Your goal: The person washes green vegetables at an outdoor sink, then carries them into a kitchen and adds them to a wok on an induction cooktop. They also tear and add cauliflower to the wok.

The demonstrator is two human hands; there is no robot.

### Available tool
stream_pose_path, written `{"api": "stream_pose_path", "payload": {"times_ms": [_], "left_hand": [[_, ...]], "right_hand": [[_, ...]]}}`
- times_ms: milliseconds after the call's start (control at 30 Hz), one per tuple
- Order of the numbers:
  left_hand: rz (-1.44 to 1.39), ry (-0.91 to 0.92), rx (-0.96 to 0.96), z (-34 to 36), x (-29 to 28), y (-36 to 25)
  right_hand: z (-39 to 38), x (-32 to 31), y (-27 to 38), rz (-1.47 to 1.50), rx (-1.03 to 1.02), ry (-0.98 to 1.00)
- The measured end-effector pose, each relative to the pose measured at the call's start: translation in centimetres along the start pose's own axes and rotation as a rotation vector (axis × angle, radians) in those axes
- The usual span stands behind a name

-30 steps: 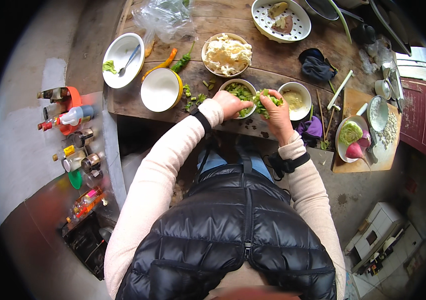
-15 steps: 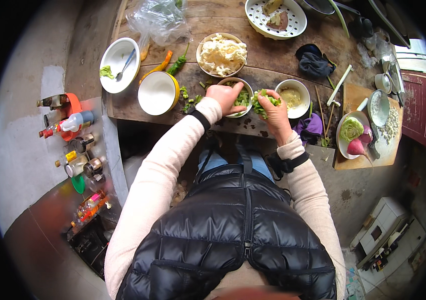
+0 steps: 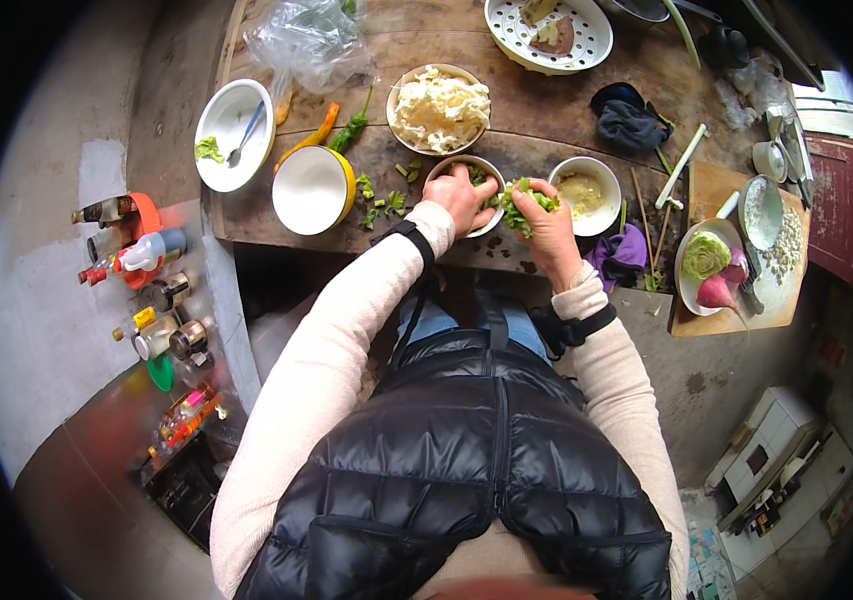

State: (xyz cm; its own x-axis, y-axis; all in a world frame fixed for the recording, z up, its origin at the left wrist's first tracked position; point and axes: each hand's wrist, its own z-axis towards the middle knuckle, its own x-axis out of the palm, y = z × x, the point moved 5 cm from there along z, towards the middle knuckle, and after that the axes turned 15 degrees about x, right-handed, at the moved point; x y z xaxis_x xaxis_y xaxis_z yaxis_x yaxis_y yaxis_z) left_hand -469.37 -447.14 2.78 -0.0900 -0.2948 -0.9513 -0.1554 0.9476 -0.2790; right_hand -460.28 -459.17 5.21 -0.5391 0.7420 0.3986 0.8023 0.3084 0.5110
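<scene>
My left hand (image 3: 455, 200) is down in a bowl of chopped greens (image 3: 479, 222), its fingers curled in among the pieces; what they grip is hidden. My right hand (image 3: 547, 220) is closed round a bunch of leafy green pieces (image 3: 522, 197) at that bowl's right edge. Right of it stands a white bowl (image 3: 586, 190) with pale yellow contents. Behind the greens is a bowl heaped with shredded white food (image 3: 439, 105). An empty yellow-rimmed bowl (image 3: 309, 195) and scattered green bits (image 3: 393, 200) lie to the left.
The wooden table (image 3: 407, 40) also bears a white dish (image 3: 217, 130), plastic bag (image 3: 302, 45), perforated tray (image 3: 547, 45), dark cloth (image 3: 627, 125), purple cloth (image 3: 623, 250) and, right, a cutting board (image 3: 777, 300) with vegetables and bowls. Bottles (image 3: 107, 210) stand on the lower left.
My left hand has shifted within the bowl of greens, its fingers dipping deeper. My right hand keeps hold of the leafy pieces. The view has moved slightly.
</scene>
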Motion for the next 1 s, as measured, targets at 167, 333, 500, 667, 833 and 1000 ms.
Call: {"api": "stream_pose_path", "payload": {"times_ms": [167,333,500,667,833,1000], "left_hand": [[0.021,0.055,0.011,0.7,0.5,0.1],[-0.001,0.006,-0.013,0.0,-0.2,-0.4],[-0.010,-0.026,0.021,0.7,0.2,-0.1],[0.029,-0.091,0.102,1.1,0.3,0.1],[0.087,-0.068,0.040,0.8,0.3,-0.5],[0.055,0.039,0.151,1.6,1.4,-0.4]], "right_hand": [[0.2,0.0,0.2,-0.039,-0.005,0.020],[0.3,-0.7,0.5,0.028,-0.009,-0.014],[0.5,-0.8,0.5,0.017,-0.017,-0.002],[0.4,-1.3,0.4,0.034,-0.022,-0.033],[0.7,-1.2,0.6,0.042,-0.032,0.017],[0.5,-0.9,0.5,-0.014,-0.045,0.016]]}}
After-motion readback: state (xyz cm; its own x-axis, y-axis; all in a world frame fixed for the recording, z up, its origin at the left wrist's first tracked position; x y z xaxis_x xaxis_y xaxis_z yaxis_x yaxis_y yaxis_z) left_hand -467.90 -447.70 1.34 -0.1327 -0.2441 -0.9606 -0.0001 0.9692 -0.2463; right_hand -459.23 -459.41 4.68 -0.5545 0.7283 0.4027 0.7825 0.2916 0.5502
